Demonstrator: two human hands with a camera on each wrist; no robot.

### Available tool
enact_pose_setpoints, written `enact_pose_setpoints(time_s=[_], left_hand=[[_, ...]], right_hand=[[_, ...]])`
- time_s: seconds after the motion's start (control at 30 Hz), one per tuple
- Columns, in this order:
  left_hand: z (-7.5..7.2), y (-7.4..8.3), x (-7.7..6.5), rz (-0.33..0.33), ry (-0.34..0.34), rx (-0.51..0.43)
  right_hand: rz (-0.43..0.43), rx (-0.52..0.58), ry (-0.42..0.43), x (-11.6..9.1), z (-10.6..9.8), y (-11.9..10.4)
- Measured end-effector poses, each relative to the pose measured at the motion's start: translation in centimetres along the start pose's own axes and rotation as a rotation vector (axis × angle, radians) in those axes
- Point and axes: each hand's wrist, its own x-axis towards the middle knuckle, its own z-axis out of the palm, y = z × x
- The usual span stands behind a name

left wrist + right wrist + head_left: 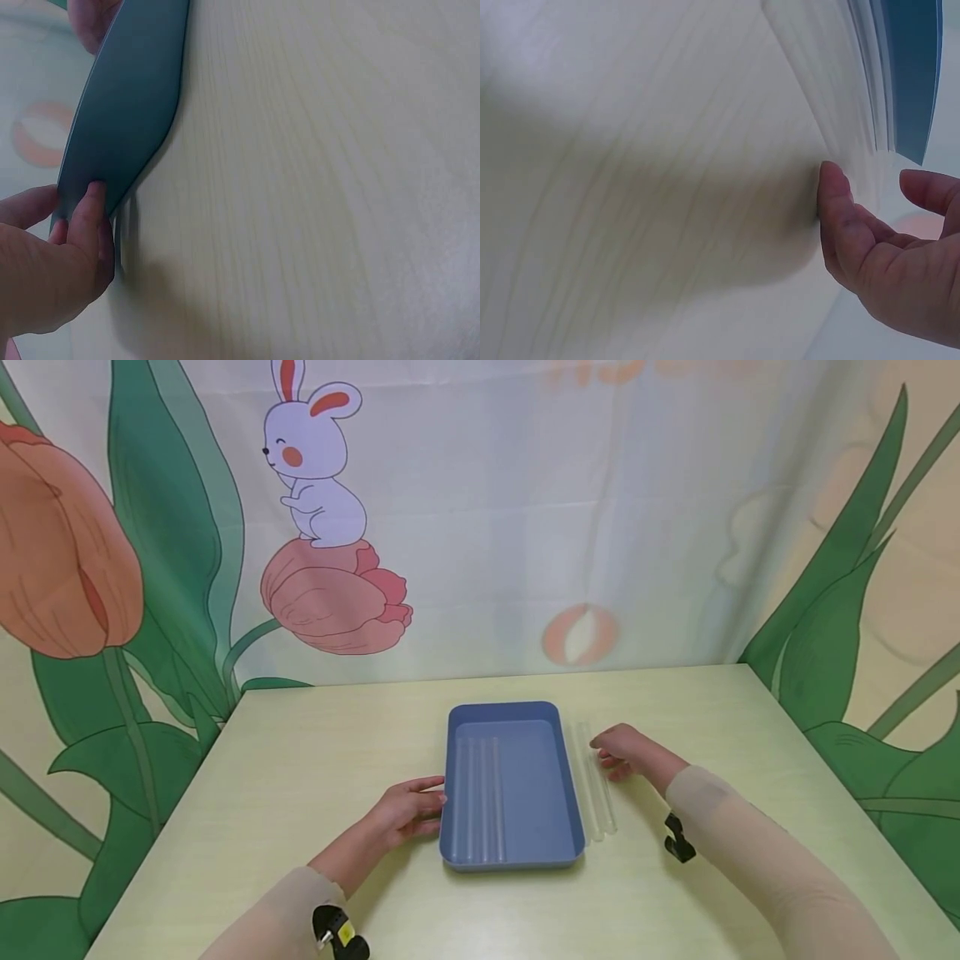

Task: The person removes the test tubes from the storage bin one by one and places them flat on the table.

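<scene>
A blue rectangular tray [536,793] lies on the table, with several long clear tubes [483,802] side by side in its left half. More clear tubes [597,797] lie on the tabletop along the tray's right side. My left hand [405,810] touches the tray's left edge; in the left wrist view its fingertips [94,191] rest against the outer wall and rim. At the outer tubes' far part is my right hand [626,752]. In the right wrist view, a gap shows between its thumb [926,187] and forefinger, close by the tubes [817,82].
The pale wood-grain table [315,752] ends at a printed cloth backdrop [487,527] with a rabbit and tulips. Each sleeved forearm carries a small black wrist device [678,839]. Table surface extends on both sides of the tray.
</scene>
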Motion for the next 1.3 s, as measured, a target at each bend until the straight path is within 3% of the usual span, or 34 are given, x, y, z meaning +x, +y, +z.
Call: enact_pose_setpoints(time_s=[0.33, 0.57, 1.0, 1.3], left_hand=[[0.1, 0.0, 0.0, -0.005, 0.001, -0.002], [0.1, 0.1, -0.1, -0.011, 0.007, -0.001], [0.0, 0.0, 0.0, -0.004, -0.002, -0.001], [-0.1, 0.0, 0.1, 0.002, -0.016, -0.008]], right_hand=[[-0.022, -0.011, -0.034, -1.4, -1.2, -0.2], [-0.07, 0.021, -0.042, -3.0, -2.3, -1.9], [-0.121, 0.126, -0.023, -4.7, -3.1, -2.5], [-0.169, 0.24, -0.053, -5.9, -3.0, -4.0]])
